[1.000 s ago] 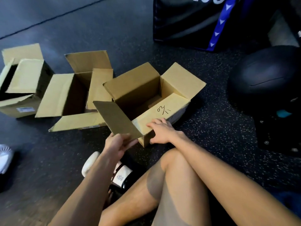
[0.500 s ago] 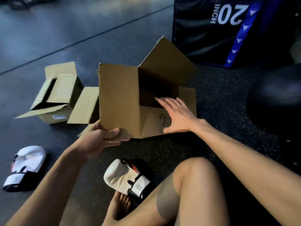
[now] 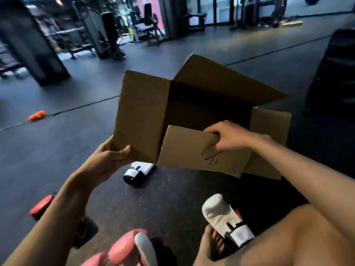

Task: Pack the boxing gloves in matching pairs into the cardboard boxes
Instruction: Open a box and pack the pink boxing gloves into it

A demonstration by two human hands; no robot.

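I hold an open cardboard box (image 3: 142,116) up off the floor, its opening towards me. My left hand (image 3: 109,160) grips the bottom corner of its left flap. My right hand (image 3: 224,134) grips the top edge of the near flap, which bears a pen mark. A white boxing glove (image 3: 224,217) lies by my foot at the lower right. Another white glove (image 3: 137,170) lies on the floor under the box. Pink gloves (image 3: 124,250) sit at the bottom edge. A red glove (image 3: 41,205) lies at the left.
I sit on a dark rubber gym floor (image 3: 57,150) with my bare leg (image 3: 288,237) at the lower right. An orange object (image 3: 36,115) lies far left. A black padded block (image 3: 334,70) stands at the right. Gym machines (image 3: 107,31) fill the background.
The box has been lifted off the floor and carried left. My right hand went from lying flat on the near flap to gripping its edge. The view swung up and left.
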